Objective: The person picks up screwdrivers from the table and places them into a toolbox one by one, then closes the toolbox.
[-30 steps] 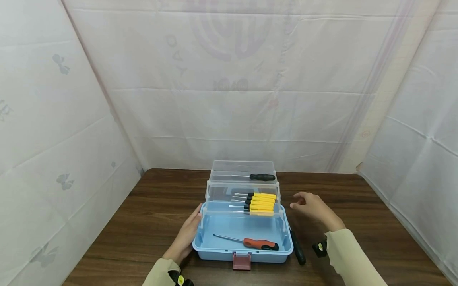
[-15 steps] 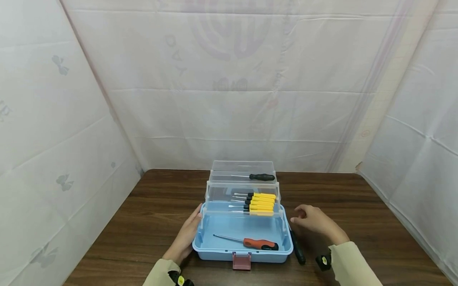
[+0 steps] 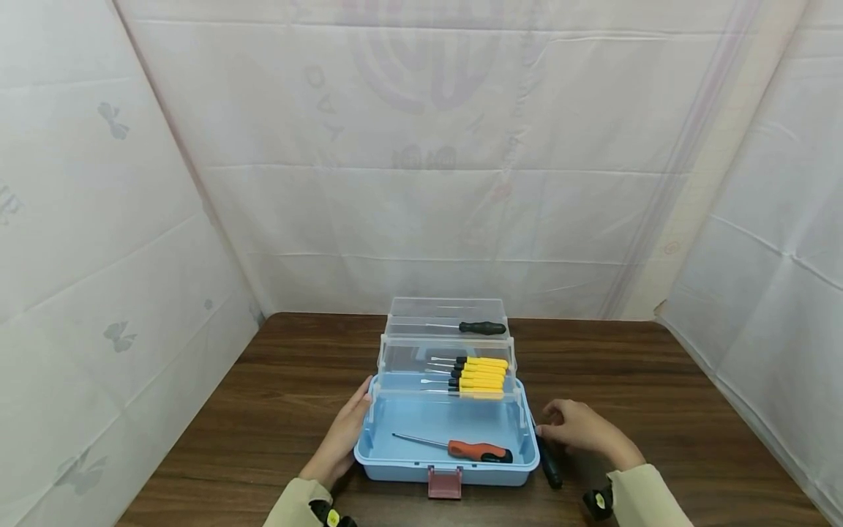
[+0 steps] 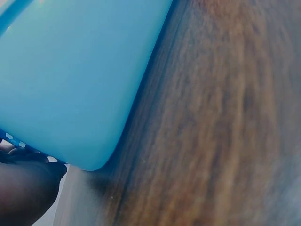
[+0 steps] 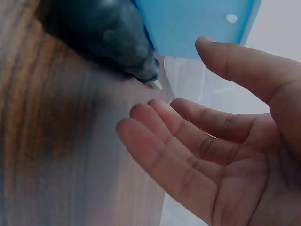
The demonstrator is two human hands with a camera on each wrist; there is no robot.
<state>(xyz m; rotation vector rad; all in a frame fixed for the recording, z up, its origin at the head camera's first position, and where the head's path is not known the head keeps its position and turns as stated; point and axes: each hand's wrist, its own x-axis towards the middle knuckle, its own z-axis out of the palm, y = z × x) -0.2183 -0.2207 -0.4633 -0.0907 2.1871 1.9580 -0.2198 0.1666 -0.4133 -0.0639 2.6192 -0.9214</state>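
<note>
My left hand (image 3: 342, 435) rests along the left side of a light blue toolbox (image 3: 428, 423), its fingers extended against the wall. The left wrist view shows the toolbox's smooth side (image 4: 80, 80) close up. Beside the toolbox's right wall, a screwdriver with a black handle (image 3: 550, 467) lies on the table. My right hand (image 3: 582, 428) hovers by that screwdriver's far end, fingers slightly bent and nothing in them. In the right wrist view its fingertips (image 5: 134, 134) are apart from the black handle (image 5: 113, 40). An orange-and-black screwdriver (image 3: 477, 449) lies inside the toolbox, near the front.
Clear fold-out trays stand raised at the toolbox's back. The lower one carries several yellow-handled screwdrivers (image 3: 484, 377), the upper a black-handled screwdriver (image 3: 483, 328). A pink latch (image 3: 445, 483) hangs at the front. White sheeting (image 3: 421, 219) encloses the brown wooden table (image 3: 296, 380).
My right hand has come down toward the near side, closer to the black-handled screwdriver on the table. My left hand and the toolbox have stayed in place.
</note>
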